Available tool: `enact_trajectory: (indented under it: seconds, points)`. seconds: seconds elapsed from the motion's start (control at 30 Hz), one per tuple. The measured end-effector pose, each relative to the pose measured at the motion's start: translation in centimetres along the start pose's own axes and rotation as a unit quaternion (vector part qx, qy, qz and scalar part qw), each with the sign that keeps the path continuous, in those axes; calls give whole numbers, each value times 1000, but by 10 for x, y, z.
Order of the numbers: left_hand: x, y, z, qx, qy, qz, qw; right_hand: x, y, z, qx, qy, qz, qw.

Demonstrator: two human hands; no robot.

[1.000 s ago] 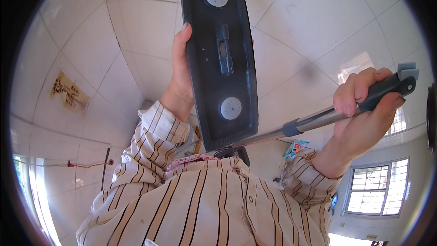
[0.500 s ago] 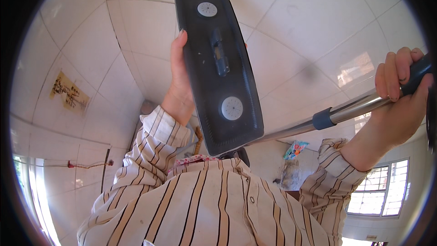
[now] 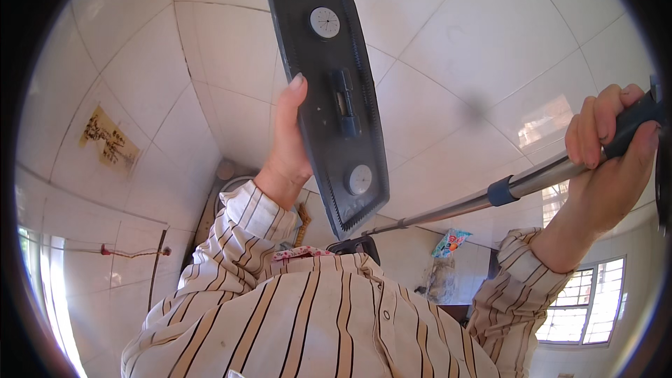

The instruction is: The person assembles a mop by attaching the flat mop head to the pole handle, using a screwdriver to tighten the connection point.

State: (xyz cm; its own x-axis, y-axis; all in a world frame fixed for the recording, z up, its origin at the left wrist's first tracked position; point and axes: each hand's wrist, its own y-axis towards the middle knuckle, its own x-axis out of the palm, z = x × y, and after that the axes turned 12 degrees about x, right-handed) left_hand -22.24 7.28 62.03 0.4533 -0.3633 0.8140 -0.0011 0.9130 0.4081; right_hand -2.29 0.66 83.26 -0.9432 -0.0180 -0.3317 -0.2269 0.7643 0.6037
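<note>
Head view: the left hand (image 3: 285, 138) has its grip clamped on the left long edge of a dark rectangular plate (image 3: 318, 91), thumb lying on the near face. The plate stands tilted above the chest, showing two pale round discs (image 3: 325, 22) and a hinged bracket (image 3: 346, 103) between them. The right hand (image 3: 603, 178), off to the right, has its grip closed around the dark handle of a metal pole (image 3: 448, 208), which slants down leftward toward the striped shirt (image 3: 308, 315). A colourful packet (image 3: 450, 243) is below the pole.
</note>
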Motion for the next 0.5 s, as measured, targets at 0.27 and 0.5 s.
enact_trajectory:
  seconds: [0.27,0.5]
  points:
    - [15,-2,8,-52,-117,-17,992,-5,21,-13,-2,29,-45,999]
    - [19,7,6,-166,-131,-27,977,-31,24,-7,-49,67,-39,996]
